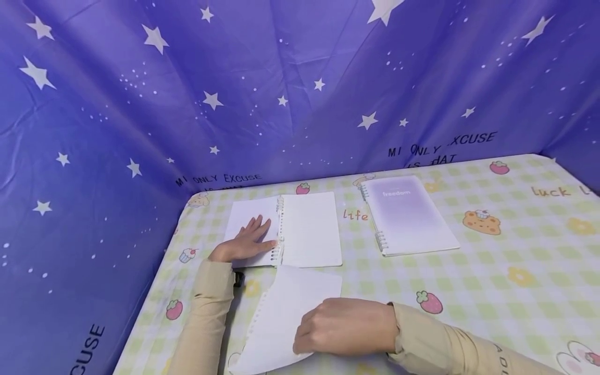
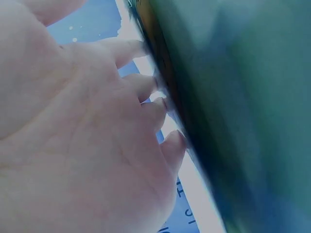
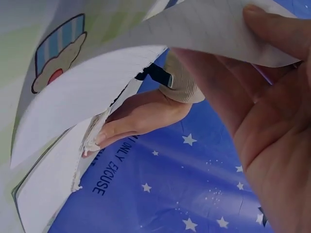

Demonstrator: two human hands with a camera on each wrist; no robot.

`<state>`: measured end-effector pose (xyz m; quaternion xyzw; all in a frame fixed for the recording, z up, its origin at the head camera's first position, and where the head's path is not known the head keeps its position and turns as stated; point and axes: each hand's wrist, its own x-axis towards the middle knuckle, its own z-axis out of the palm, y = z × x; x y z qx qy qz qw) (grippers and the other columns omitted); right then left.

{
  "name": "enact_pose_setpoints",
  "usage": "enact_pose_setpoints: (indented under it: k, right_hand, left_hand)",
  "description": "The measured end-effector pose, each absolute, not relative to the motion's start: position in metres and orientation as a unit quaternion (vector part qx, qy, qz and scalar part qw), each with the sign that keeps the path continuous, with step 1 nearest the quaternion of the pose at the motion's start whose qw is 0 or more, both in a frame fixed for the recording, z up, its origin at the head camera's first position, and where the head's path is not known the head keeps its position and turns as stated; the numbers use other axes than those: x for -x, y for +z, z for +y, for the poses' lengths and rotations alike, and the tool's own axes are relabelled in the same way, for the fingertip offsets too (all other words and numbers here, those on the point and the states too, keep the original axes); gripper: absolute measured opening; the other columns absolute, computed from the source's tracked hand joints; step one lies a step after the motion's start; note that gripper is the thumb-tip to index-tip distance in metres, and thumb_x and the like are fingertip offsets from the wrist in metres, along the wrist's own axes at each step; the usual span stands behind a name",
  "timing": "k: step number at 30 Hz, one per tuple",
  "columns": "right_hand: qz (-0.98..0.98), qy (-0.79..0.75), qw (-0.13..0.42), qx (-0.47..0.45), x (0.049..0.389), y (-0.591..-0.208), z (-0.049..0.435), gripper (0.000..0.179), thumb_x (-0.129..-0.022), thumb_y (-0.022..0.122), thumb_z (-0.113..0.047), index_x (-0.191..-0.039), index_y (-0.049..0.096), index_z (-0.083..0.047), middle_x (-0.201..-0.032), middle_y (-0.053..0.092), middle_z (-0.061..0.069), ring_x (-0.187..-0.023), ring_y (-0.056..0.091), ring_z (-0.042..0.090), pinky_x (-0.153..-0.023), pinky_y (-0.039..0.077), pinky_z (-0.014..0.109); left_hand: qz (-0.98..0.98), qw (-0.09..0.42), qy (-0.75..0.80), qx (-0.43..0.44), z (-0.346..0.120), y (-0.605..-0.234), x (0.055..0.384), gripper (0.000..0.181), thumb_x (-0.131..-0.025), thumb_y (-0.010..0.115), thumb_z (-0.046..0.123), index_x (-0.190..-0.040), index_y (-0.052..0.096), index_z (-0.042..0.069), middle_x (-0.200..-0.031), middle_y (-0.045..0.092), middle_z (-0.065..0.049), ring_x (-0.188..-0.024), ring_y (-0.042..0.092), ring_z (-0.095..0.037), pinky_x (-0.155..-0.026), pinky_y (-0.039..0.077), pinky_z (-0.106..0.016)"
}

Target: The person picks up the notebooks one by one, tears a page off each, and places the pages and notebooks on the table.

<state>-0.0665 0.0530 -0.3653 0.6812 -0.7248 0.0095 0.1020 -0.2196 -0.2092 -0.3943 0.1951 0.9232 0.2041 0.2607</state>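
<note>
1. The right hand (image 1: 344, 325) pinches the sheet (image 1: 290, 297): thumb on one face, fingers behind the other, as the right wrist view shows.
2. The left hand (image 1: 246, 242) lies with fingers spread and nearly straight on the left page of the open notebook (image 1: 311, 229), thumb reaching toward the rings (image 1: 275, 254). The left wrist view shows its palm; the big greenish shape there is too blurred to name.
3. The sheet is on the near side of the notebook, between the two forearms. Its far end meets the notebook's near edge in the head view; whether they touch, I cannot tell. In the right wrist view it bows upward toward the right hand.
4. The left sleeve (image 1: 203, 307) runs beside the table's left edge, with a narrow strip of cloth (image 1: 469, 291) outside it. The notebook's far edge is near the table's back edge, where the curtain (image 1: 290, 130) hangs.
5. A band of cloth printed "life" separates the notebook from the purple book (image 1: 408, 213); a wider stretch of cloth extends right of that book.
6. The sheet's long axis runs away from the person, leaning right; its ragged, holed edge faces left.
7. The notebook's rings run nearly straight away from the person. The purple book, closed, has its rings on the left and its far end leaning left.
</note>
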Motion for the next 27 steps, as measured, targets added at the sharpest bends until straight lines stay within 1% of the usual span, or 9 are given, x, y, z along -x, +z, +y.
enact_pose_setpoints:
  k: [3, 6, 7, 9, 11, 15, 17, 20, 27]
  right_hand:
    - [-0.725, 0.025, 0.092, -0.682, 0.068, -0.363, 0.055, 0.015, -0.096, 0.063, -0.015, -0.101, 0.066, -0.029, -0.100, 0.064, -0.025, -0.097, 0.060, -0.010, -0.081, 0.047, 0.005]
    - [-0.731, 0.048, 0.079, -0.676, 0.071, -0.360, 0.057, 0.022, -0.095, 0.064, -0.012, -0.112, 0.068, -0.026, -0.108, 0.066, -0.022, -0.104, 0.060, -0.008, -0.087, 0.048, 0.007]
    - [-0.734, 0.060, 0.076, -0.673, 0.072, -0.358, 0.058, 0.023, -0.094, 0.065, -0.012, -0.113, 0.068, -0.024, -0.108, 0.067, -0.020, -0.104, 0.061, -0.007, -0.087, 0.048, 0.007]
    - [-0.738, 0.083, 0.078, -0.666, 0.073, -0.355, 0.059, 0.022, -0.093, 0.066, -0.011, -0.113, 0.068, -0.022, -0.106, 0.067, -0.018, -0.100, 0.061, -0.006, -0.084, 0.049, 0.007]
    - [-0.741, 0.111, 0.084, -0.656, 0.075, -0.352, 0.061, 0.020, -0.092, 0.066, -0.010, -0.109, 0.067, -0.021, -0.101, 0.066, -0.016, -0.094, 0.061, -0.005, -0.081, 0.049, 0.007]
    - [-0.744, 0.152, 0.110, -0.642, 0.077, -0.346, 0.063, 0.017, -0.091, 0.066, -0.009, -0.104, 0.067, -0.020, -0.093, 0.064, -0.015, -0.085, 0.060, -0.005, -0.076, 0.048, 0.007]
    - [-0.742, 0.165, 0.119, -0.638, 0.078, -0.343, 0.064, 0.018, -0.091, 0.066, -0.008, -0.104, 0.067, -0.021, -0.093, 0.065, -0.015, -0.086, 0.060, -0.005, -0.076, 0.048, 0.006]
    - [-0.740, 0.171, 0.128, -0.638, 0.080, -0.340, 0.066, 0.021, -0.090, 0.066, -0.007, -0.106, 0.068, -0.020, -0.096, 0.067, -0.014, -0.089, 0.061, -0.005, -0.078, 0.050, 0.007]
    - [-0.738, 0.162, 0.140, -0.640, 0.078, -0.334, 0.071, 0.028, -0.087, 0.072, -0.009, -0.113, 0.067, -0.019, -0.104, 0.069, -0.012, -0.097, 0.063, -0.003, -0.083, 0.051, 0.010]
  left_hand:
    - [0.923, 0.260, 0.206, -0.194, -0.212, -0.395, 0.217, 0.078, -0.103, 0.045, 0.045, -0.159, 0.006, 0.006, -0.164, -0.009, -0.021, -0.151, -0.015, -0.036, -0.122, -0.008, -0.056]
    - [0.924, 0.254, 0.211, -0.191, -0.212, -0.395, 0.216, 0.079, -0.103, 0.046, 0.045, -0.159, 0.007, 0.006, -0.165, -0.007, -0.021, -0.152, -0.014, -0.036, -0.122, -0.008, -0.056]
    - [0.925, 0.250, 0.213, -0.191, -0.212, -0.395, 0.216, 0.080, -0.102, 0.047, 0.046, -0.159, 0.008, 0.006, -0.165, -0.006, -0.021, -0.152, -0.013, -0.036, -0.122, -0.008, -0.056]
    - [0.927, 0.241, 0.217, -0.189, -0.211, -0.395, 0.217, 0.080, -0.101, 0.049, 0.047, -0.159, 0.011, 0.006, -0.165, -0.003, -0.020, -0.152, -0.011, -0.037, -0.122, -0.005, -0.058]
    - [0.929, 0.229, 0.221, -0.189, -0.211, -0.395, 0.218, 0.080, -0.100, 0.051, 0.047, -0.159, 0.016, 0.006, -0.165, 0.001, -0.021, -0.152, -0.007, -0.037, -0.123, -0.001, -0.059]
    - [0.932, 0.195, 0.237, -0.192, -0.210, -0.396, 0.220, 0.077, -0.098, 0.059, 0.042, -0.155, 0.028, 0.001, -0.163, 0.011, -0.025, -0.152, 0.005, -0.041, -0.123, 0.010, -0.059]
    - [0.933, 0.180, 0.240, -0.197, -0.210, -0.397, 0.221, 0.075, -0.097, 0.061, 0.039, -0.152, 0.033, -0.002, -0.162, 0.016, -0.027, -0.151, 0.011, -0.042, -0.122, 0.015, -0.057]
    - [0.935, 0.166, 0.240, -0.201, -0.209, -0.398, 0.222, 0.072, -0.096, 0.063, 0.036, -0.149, 0.038, -0.005, -0.160, 0.021, -0.029, -0.150, 0.016, -0.043, -0.122, 0.018, -0.057]
    - [0.934, 0.162, 0.249, -0.200, -0.209, -0.399, 0.222, 0.071, -0.095, 0.065, 0.035, -0.148, 0.039, -0.005, -0.159, 0.022, -0.030, -0.149, 0.017, -0.044, -0.121, 0.018, -0.058]
